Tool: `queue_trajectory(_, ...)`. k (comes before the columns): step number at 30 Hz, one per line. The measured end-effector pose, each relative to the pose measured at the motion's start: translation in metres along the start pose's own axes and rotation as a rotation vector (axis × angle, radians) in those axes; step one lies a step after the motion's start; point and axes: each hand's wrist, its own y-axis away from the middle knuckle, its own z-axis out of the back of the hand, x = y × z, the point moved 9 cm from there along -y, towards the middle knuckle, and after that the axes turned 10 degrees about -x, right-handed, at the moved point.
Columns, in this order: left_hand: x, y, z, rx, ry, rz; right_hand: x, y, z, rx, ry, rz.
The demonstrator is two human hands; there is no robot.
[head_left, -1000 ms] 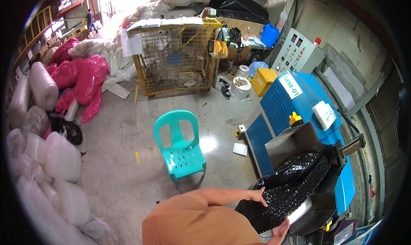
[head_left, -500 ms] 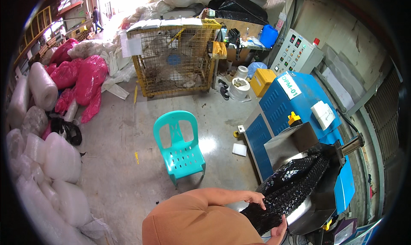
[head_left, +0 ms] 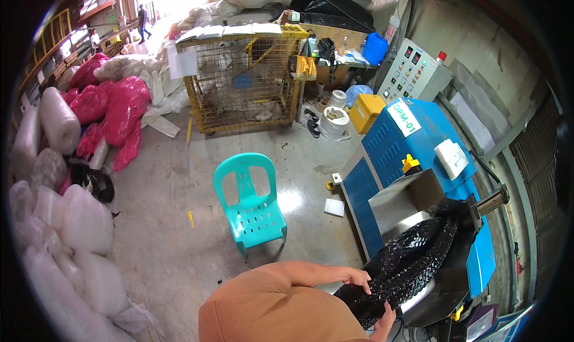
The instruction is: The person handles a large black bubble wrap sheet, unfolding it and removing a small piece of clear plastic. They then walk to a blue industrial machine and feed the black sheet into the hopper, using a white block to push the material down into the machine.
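A: In the head view, where is the black bubbled plastic (head_left: 412, 259)?
B: Near right, lying bunched and creased along the metal trough (head_left: 391, 205) of the blue machine (head_left: 378, 150), its near end out by the person.

A: And the hands?
B: The left hand (head_left: 360, 278) touches the plastic's left edge, fingers bent over it; I can't tell whether the thumb pinches. The right hand (head_left: 384, 323) is at the near right edge, fingers raised against the plastic. Its thumb side is hidden, so I can't tell its grip either.

A: How would it handle?
B: Light for its bulk, I'd judge, soft and limp, with a glossy skin likely to slide. Not brittle, though a sharp corner could puncture it. I'd gather several layers at the near edges, one hand per side, rather than pinch a single one.

A: Any containers?
B: Far off, a yellow wire cage (head_left: 205, 129) holds loose pale scraps and something blue. Right of it, a white tub or spool (head_left: 335, 130) has brownish pieces in its top. The yellow box (head_left: 367, 113) beside that hides its contents, as does the blue jug (head_left: 375, 49) farther back. Far left, pink bags (head_left: 127, 103) bulge; what fills them doesn't show.
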Motion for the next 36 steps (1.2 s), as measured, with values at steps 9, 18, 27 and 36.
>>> queue_trajectory(9,0.003,-0.011,-0.004,0.170,0.120,0.043,-0.040,-0.011,0.003,0.076,-0.054,-0.219)
queue_trajectory(18,-0.006,0.023,-0.024,0.154,0.048,0.116,-0.032,0.012,-0.032,0.239,-0.182,-0.222)
queue_trajectory(27,0.018,-0.012,-0.005,0.061,-0.039,0.117,-0.044,0.013,-0.031,0.193,-0.157,-0.269)
queue_trajectory(36,-0.008,0.019,-0.040,0.201,0.173,0.115,-0.049,-0.009,-0.008,0.217,-0.219,-0.277)
